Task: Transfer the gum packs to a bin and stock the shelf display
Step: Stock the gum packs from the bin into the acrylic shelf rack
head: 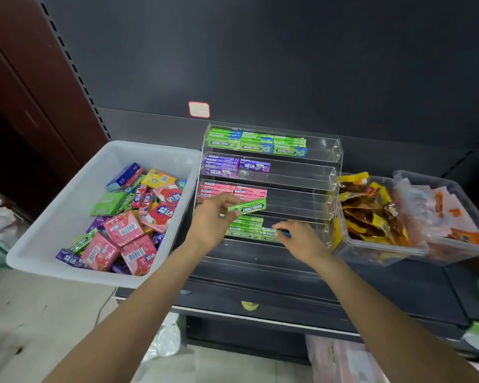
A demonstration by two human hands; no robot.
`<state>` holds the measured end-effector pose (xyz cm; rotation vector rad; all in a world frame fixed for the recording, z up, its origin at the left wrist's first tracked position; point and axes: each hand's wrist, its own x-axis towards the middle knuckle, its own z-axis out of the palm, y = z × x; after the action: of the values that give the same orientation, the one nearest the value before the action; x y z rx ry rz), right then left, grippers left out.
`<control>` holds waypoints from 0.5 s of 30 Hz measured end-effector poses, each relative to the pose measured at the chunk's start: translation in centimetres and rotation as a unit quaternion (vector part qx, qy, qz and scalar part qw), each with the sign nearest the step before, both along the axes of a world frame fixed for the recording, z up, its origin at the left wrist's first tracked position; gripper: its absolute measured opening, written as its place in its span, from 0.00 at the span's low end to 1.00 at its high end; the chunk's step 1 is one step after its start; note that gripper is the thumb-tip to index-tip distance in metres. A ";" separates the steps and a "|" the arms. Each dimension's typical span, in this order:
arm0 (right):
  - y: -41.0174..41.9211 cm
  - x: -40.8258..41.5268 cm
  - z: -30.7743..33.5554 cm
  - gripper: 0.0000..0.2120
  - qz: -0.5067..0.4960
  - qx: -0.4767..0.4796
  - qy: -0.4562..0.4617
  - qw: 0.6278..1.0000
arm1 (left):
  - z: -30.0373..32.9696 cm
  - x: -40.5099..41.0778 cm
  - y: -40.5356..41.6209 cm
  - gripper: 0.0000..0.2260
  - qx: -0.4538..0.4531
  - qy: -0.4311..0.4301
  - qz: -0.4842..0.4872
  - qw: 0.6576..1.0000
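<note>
Dark shelf (398,286), dark back panel, white bin (67,205) of mixed gum at left. My left hand (210,219) pinches a green gum pack (247,208) over the clear tiered display (335,161), long axis left-right, right end slightly up. My right hand (302,239) pinches a pack in the near tier.

Top-tier green gum packs (256,143) in the clear acrylic stepped display (335,161): "DOUBLEMINT" on each front face.
Slim green gum pack (248,208) pinched in the left hand (215,219): "DOUBLEMINT", upside down.
Bottom-tier green gum packs (246,229) in the display: "DOUBLEMINT", upside down, partly hidden.
Second-tier purple gum packs (233,165): "益达" in white.
Pink and red gum boxes (163,210) in the white plastic bin (67,200): "益达", upside down.
Green slim pack (80,242) in the bin: "DOUBLEMINT".
Red-bordered white sticker (199,109) on the dark back panel: unreadable.
</note>
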<state>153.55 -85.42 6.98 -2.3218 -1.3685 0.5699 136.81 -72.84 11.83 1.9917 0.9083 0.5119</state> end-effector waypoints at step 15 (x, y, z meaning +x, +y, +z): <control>-1.4 -1.9 2.9 0.06 -0.152 0.200 0.371 0.894 | -0.4 3.7 -2.7 0.09 -0.055 -0.046 -0.058 0.996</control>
<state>151.64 -86.78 9.88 -1.6562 -0.6601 0.8561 140.46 -75.58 11.40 1.8925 0.7440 0.4741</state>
